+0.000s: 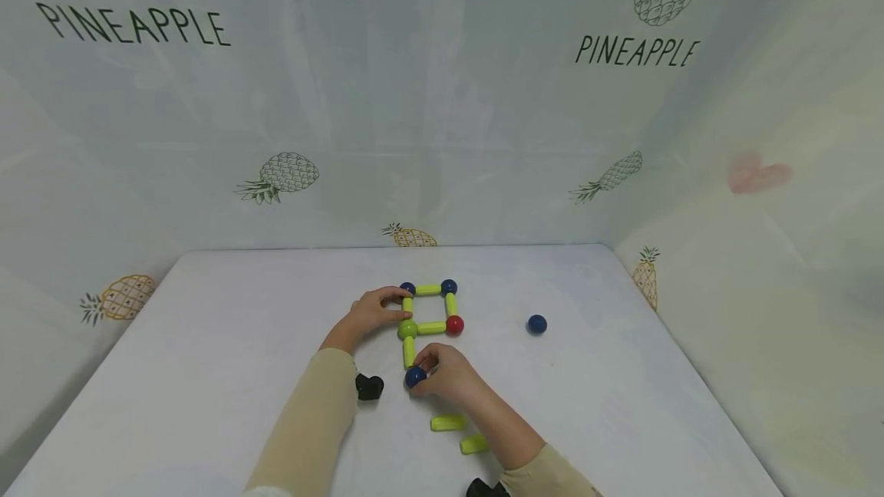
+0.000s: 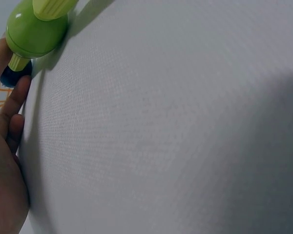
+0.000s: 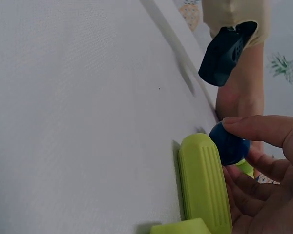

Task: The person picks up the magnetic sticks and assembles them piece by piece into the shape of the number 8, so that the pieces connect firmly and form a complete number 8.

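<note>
A flat square of yellow-green sticks (image 1: pixel 431 327) joined by balls lies on the table: blue balls (image 1: pixel 449 287) at the far corners, a red ball (image 1: pixel 454 325) and a green ball (image 1: pixel 408 330) at the near ones. My left hand (image 1: pixel 366 315) holds the square's left stick (image 1: pixel 407 305), fingers by the far blue ball and thumb by the green one; the left wrist view shows the green ball (image 2: pixel 36 31) large. Another stick (image 1: pixel 409 353) runs from the green ball towards me. At its near end my right hand (image 1: pixel 449 374) pinches a blue ball (image 3: pixel 229 143) between thumb and fingers.
Two loose yellow-green sticks (image 1: pixel 448 423) lie near the right forearm. A single blue ball (image 1: pixel 536 324) sits to the right. Black wrist devices (image 1: pixel 369 387) show by both forearms. Pineapple-printed cloth (image 1: pixel 442 98) hangs behind the white table (image 1: pixel 621 405).
</note>
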Demonstrator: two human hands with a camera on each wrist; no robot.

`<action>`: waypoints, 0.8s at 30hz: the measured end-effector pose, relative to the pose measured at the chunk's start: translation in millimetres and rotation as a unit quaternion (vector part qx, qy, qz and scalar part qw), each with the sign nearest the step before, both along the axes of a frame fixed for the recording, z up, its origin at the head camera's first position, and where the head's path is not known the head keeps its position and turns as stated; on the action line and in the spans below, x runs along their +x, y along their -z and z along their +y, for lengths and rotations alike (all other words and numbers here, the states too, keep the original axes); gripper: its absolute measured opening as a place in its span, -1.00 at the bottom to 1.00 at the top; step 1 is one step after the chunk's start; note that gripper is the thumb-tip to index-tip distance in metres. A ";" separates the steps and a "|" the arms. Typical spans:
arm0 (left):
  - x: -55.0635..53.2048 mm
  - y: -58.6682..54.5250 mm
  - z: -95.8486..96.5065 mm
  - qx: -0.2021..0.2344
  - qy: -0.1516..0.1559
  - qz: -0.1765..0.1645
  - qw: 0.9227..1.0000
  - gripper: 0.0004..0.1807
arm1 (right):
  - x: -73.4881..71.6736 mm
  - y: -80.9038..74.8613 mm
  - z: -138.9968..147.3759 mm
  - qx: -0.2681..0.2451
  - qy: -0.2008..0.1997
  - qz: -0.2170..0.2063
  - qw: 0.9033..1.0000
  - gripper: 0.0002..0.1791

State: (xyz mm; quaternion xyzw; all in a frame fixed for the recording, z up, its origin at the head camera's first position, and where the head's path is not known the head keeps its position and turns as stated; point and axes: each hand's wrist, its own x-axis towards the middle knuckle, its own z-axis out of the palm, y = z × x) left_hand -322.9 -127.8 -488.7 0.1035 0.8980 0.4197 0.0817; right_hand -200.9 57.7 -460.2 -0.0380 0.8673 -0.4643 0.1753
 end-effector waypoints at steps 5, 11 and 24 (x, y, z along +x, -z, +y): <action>1.1 0.9 -0.5 0.006 0.006 0.015 1.000 -0.62 | 0.9 -0.6 -2.2 0.005 0.001 0.012 1.000 -0.65; 1.1 0.9 -0.8 0.003 0.009 0.020 1.000 -0.61 | 0.5 1.3 -4.1 0.005 0.000 0.025 1.000 -0.64; -0.2 2.0 -0.6 -0.002 0.006 0.009 1.000 -0.60 | 1.7 2.1 -2.7 0.012 0.007 0.011 1.000 -0.63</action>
